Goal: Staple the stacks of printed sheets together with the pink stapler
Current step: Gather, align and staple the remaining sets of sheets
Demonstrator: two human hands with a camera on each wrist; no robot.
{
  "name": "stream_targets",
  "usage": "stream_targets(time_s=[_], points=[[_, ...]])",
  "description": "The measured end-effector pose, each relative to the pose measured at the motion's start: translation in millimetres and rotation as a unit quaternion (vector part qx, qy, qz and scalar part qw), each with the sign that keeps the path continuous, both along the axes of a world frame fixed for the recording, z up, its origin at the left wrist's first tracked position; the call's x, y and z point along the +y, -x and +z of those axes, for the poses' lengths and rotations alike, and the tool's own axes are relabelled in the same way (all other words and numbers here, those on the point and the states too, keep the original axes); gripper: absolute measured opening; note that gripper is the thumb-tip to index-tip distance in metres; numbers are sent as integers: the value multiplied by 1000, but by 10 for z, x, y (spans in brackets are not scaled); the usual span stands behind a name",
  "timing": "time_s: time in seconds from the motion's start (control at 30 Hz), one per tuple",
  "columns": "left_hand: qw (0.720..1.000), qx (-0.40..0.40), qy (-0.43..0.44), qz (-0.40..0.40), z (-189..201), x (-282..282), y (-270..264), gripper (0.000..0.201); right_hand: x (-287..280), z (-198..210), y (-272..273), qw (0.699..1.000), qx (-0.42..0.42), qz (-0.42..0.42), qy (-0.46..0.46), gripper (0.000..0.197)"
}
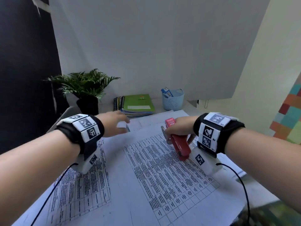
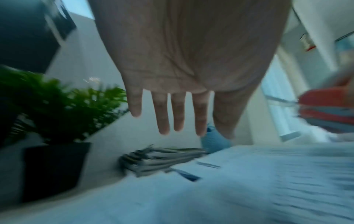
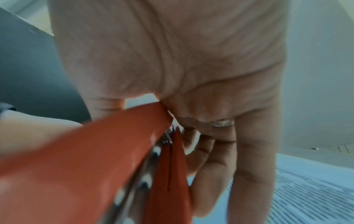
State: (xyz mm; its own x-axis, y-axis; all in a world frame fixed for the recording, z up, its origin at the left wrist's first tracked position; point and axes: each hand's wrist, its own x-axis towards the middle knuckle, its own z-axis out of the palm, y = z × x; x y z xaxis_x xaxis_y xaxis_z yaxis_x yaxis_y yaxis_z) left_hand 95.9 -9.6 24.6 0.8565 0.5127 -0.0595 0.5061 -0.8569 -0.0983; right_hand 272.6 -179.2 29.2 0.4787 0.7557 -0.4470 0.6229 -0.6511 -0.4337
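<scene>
The right hand grips the pink stapler, fingers curled round its body; the stapler hangs in the air, tilted, above the printed sheets near the right edge of the table. In the right wrist view the stapler stands swung apart, a metal strip showing between its two pink halves, and a ring sits on one finger. The left hand holds nothing: in the left wrist view its fingers are straight and slightly spread, above the sheets toward the far left part of the table. Whether it touches the paper cannot be told. The sheets, printed with tables of text, cover most of the table from the near edge back. Along the far edge stand a fern in a black pot at the left corner, a stack of spiral notebooks with a green one on top, and a light blue basket to the right of them.
</scene>
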Motion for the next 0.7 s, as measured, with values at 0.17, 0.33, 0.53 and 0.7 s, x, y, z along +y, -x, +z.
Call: stream_targets(time_s=[0.17,0.33,0.53,0.7], points=[[986,142,61,-55,-252,-257,-269,59,261,43,111,991,-126,38,28,40],[983,160,72,-61,-274,-211,-306,71,460,-46,215,966,-224,100,81,45],[982,152,82,-77,-293,-218,-315,72,337,-61,371,922,-302,192,147,38],[981,166,79,-58,-258,-239,-379,72,538,-238,318,910,-332,201,147,42]])
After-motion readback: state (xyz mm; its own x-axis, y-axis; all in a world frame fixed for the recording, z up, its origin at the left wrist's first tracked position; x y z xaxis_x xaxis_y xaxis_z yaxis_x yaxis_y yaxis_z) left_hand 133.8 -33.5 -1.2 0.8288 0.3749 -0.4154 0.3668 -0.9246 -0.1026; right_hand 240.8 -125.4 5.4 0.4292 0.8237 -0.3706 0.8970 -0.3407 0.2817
